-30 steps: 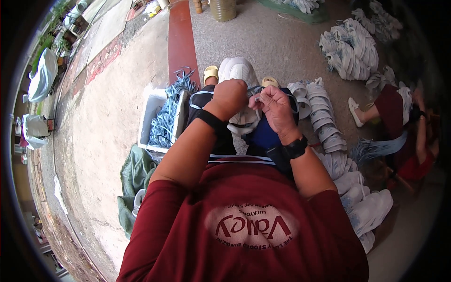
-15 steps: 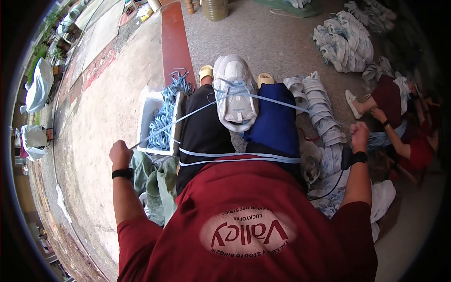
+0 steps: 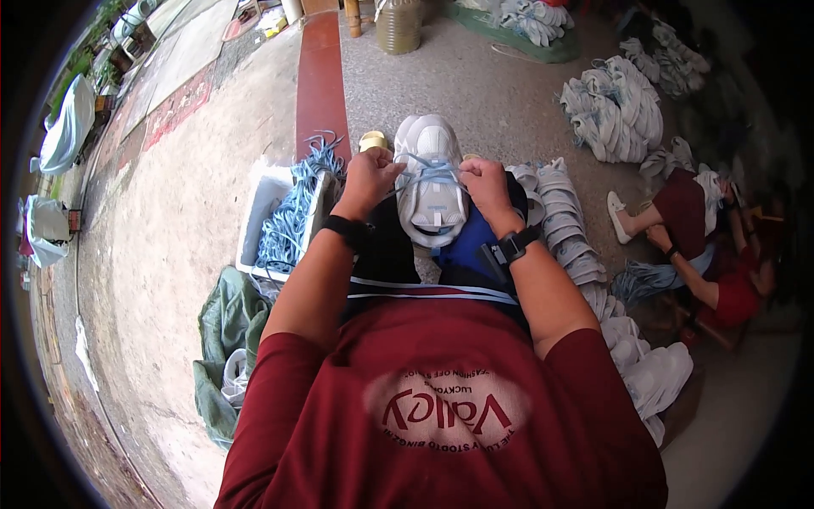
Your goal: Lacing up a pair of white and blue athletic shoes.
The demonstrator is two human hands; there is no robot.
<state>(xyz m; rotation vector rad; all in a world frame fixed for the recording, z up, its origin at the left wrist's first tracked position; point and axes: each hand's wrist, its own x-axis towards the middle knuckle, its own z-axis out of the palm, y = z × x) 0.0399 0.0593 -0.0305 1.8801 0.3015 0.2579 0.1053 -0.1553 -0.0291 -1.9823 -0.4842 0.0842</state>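
A white sneaker sits between my knees, toe pointing away from me. Light blue shoelace is threaded through its upper eyelets, with loops lying across the tongue. My left hand is closed at the sneaker's left side, its fingertips pinching the lace. On the opposite side my right hand pinches the lace close to the eyelets. More light blue laces lie across my lap.
A white foam box of blue laces stands left of my legs, near a green sack. Stacked white shoe uppers lie at my right. Farther off are a shoe pile and a seated person in red.
Both hands have come inward from wide apart to the sneaker. The laces, stretched out to each side before, now lie in loops over the tongue.
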